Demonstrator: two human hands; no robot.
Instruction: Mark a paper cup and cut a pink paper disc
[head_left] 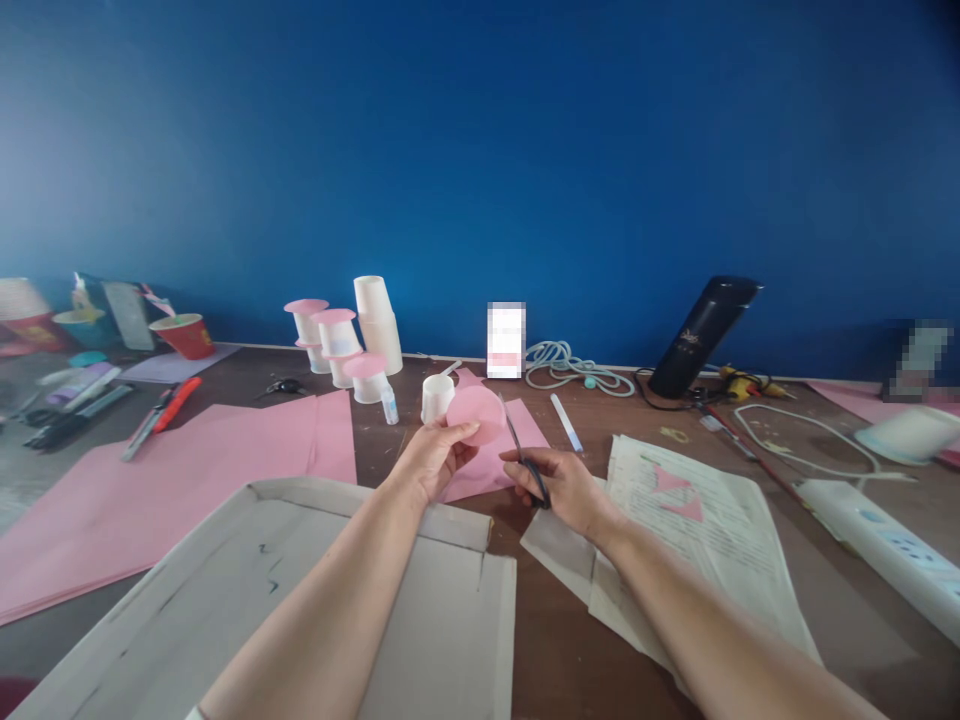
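My left hand (442, 455) pinches a round pink paper disc (480, 408) by its lower edge, thumb on top. Close to the disc's right edge are the dark-handled scissors (514, 432), gripped in my right hand (559, 480) with the blades pointing up and away. Whether the blades touch the paper I cannot tell. Beneath the disc lies a piece of pink paper (529, 430) on the brown table. A white paper cup (433, 405) stands just behind my left hand, partly hidden by the disc.
Paper cups topped with pink discs (337, 345), a cup stack (379, 330) and a small glue bottle (389, 405) stand left. Pink sheets (225, 450), a utility knife (159, 418) and grey cardboard (315, 600) lie nearer. Rightward are a pen (566, 422), printed papers (697, 540), a black flask (697, 340) and a power strip (885, 550).
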